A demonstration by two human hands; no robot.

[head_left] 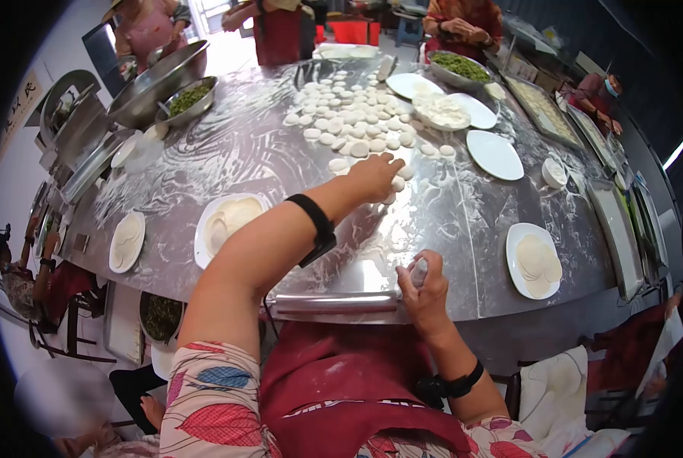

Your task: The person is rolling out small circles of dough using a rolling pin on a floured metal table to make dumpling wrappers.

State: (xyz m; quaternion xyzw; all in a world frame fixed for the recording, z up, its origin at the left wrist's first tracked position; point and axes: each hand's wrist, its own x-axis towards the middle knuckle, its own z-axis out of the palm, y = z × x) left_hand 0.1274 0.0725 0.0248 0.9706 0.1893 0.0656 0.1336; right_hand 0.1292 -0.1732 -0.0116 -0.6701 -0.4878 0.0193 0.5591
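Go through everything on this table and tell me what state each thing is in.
Left hand: reaching, resting on dough pieces.
Right hand: gripping rolling pin end.
Plate: stacked with wrappers.
Plate: bare.
Bowl: full of greens.
Table: floured.

The table point(280, 153) holds six white plates point(495, 154), three metal bowls point(158, 80), two of them filled with greens point(189, 98), one rolling pin point(334, 303), and dough rounds point(357, 114) too many to count.
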